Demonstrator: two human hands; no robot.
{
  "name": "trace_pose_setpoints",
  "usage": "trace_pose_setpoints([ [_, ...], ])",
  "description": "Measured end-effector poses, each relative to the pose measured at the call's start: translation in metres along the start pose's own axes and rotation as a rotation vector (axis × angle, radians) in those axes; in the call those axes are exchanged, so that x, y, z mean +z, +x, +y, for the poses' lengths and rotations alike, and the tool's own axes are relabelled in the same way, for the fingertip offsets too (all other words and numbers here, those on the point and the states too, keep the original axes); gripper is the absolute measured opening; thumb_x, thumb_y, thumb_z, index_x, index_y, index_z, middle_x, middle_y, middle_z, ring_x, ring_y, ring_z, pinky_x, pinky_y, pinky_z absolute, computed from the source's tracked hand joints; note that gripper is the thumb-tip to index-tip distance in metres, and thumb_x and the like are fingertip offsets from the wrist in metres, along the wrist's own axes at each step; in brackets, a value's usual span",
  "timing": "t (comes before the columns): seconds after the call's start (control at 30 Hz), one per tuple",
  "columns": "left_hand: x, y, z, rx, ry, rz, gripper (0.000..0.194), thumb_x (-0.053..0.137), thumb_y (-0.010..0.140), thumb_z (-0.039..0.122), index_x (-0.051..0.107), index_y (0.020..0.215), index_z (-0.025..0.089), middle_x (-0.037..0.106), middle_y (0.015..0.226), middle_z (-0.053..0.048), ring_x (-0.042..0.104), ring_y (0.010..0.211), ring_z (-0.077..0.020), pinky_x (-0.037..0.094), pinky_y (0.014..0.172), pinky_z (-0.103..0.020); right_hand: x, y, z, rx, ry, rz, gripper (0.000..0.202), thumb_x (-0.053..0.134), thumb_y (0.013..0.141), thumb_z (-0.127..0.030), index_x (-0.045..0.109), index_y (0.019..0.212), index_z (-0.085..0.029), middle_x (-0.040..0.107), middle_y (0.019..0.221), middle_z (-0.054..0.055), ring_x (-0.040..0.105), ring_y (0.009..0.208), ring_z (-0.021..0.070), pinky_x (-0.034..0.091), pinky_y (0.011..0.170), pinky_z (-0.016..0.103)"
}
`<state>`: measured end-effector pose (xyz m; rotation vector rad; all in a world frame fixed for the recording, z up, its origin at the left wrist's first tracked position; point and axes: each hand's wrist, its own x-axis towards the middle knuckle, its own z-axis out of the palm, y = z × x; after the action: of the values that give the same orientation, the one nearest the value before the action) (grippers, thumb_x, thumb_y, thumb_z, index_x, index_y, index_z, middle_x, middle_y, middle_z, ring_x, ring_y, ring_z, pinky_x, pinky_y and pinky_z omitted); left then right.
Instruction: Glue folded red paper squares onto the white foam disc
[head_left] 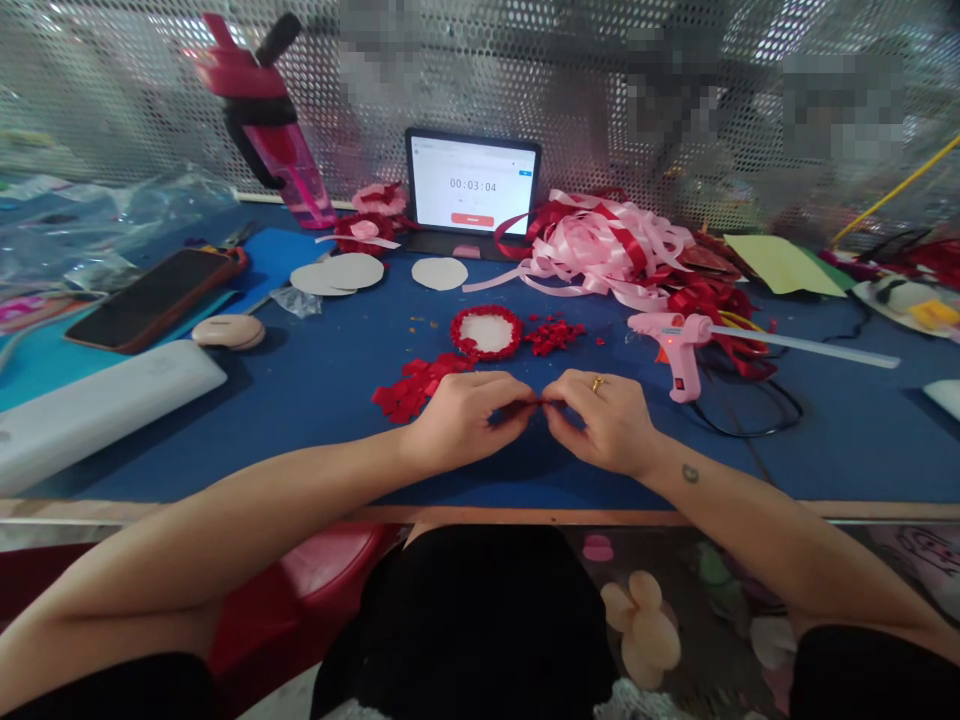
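My left hand (469,415) and my right hand (607,415) meet above the front of the table, fingertips nearly touching. Both pinch a small red ribbon piece (539,402), mostly hidden by the fingers. Beside my left hand lies a pile of cut red ribbon pieces (412,390). Just beyond the hands is a white disc (486,332) edged with a ring of folded red pieces (456,330). A small heap of folded red pieces (553,336) sits to its right. Farther right, a pink glue gun (679,350) with a glue stick (810,345) rests on the table.
White discs (440,273) lie behind. A tablet (474,185) showing a timer stands by pink and red ribbons (600,245). On the left are a pink bottle (281,140), a phone (154,298), a beige case (229,332) and a long white object (112,410). A black cord (750,433) trails right.
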<state>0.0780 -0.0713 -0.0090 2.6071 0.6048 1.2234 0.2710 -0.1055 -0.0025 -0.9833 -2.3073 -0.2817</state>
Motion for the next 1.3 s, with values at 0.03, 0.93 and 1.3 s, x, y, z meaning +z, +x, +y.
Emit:
trace_pose_setpoints([
  [0.03, 0.000, 0.000, 0.000, -0.006, -0.001, -0.005, 0.008, 0.056, 0.079, 0.014, 0.063, 0.083, 0.014, 0.065, 0.070, -0.001, 0.059, 0.060, -0.0072, 0.047, 0.057, -0.015, 0.000, 0.000, 0.000, 0.006, 0.010, 0.000, 0.010, 0.046, 0.084, -0.020, 0.055, 0.084, -0.018, 0.061, 0.071, 0.000, 0.056, 0.064, 0.0103, 0.040, 0.060, 0.022],
  [0.93, -0.010, 0.005, -0.006, -0.114, -0.022, -0.011, 0.014, 0.052, 0.077, 0.012, 0.065, 0.083, 0.014, 0.068, 0.074, -0.001, 0.061, 0.062, -0.0078, 0.047, 0.058, -0.016, -0.005, 0.001, 0.074, 0.513, -0.185, 0.035, 0.016, 0.052, 0.072, -0.017, 0.064, 0.083, -0.020, 0.064, 0.068, 0.000, 0.052, 0.053, 0.0129, 0.036, 0.053, 0.025],
  [1.3, -0.025, 0.006, -0.006, -0.229, -0.295, -0.026, 0.019, 0.040, 0.065, 0.007, 0.058, 0.061, 0.013, 0.054, 0.052, 0.001, 0.045, 0.045, -0.0065, 0.035, 0.044, -0.019, -0.004, 0.002, 0.054, 0.315, -0.047, 0.025, 0.024, 0.050, 0.081, -0.031, 0.045, 0.060, -0.019, 0.047, 0.053, -0.004, 0.041, 0.047, 0.0080, 0.031, 0.050, 0.023],
])
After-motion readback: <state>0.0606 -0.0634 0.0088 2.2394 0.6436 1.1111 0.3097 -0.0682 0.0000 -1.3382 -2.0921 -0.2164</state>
